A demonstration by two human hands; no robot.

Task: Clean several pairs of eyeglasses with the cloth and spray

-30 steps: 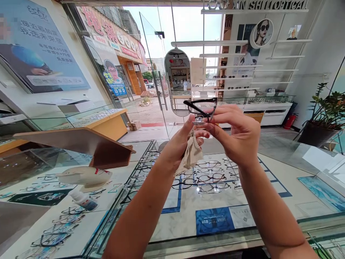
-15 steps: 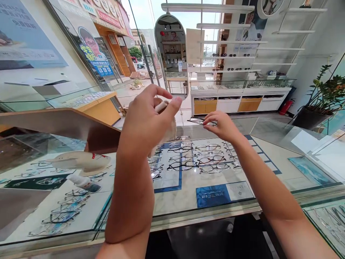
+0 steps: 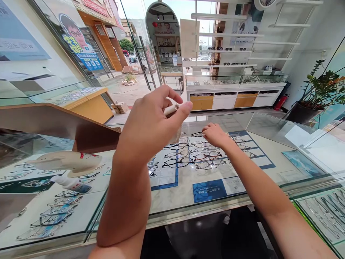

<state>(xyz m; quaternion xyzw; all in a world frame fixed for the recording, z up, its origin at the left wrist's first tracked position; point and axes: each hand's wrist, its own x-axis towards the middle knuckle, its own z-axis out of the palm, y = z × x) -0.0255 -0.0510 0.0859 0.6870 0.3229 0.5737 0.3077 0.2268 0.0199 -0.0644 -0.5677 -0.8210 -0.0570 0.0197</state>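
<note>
My left hand [image 3: 151,124] is raised over the glass counter, fingers closed around a small white rod [image 3: 169,110]; something pale and fuzzy [image 3: 178,136] hangs below it, mostly hidden by the hand. Farther out, my right hand [image 3: 215,136] pinches a pair of dark-rimmed eyeglasses [image 3: 196,134] at the far end of the rows of glasses. Part of that frame is behind the fingers. Clear and brown-rimmed eyeglasses [image 3: 207,156] lie in rows in front of the right hand, alongside black-rimmed eyeglasses [image 3: 178,162].
A white bottle [image 3: 71,184] and a cream-coloured object with red marks [image 3: 72,160] lie on the left of the counter. A blue and white card [image 3: 208,192] is near the front edge. A brown wooden panel [image 3: 54,120] rises at left; a potted plant [image 3: 302,111] stands right.
My right hand has moved down with the eyeglasses, toward the far end of the rows. My left hand has shifted slightly right in view, still holding the white rod. The view has tilted down a little.
</note>
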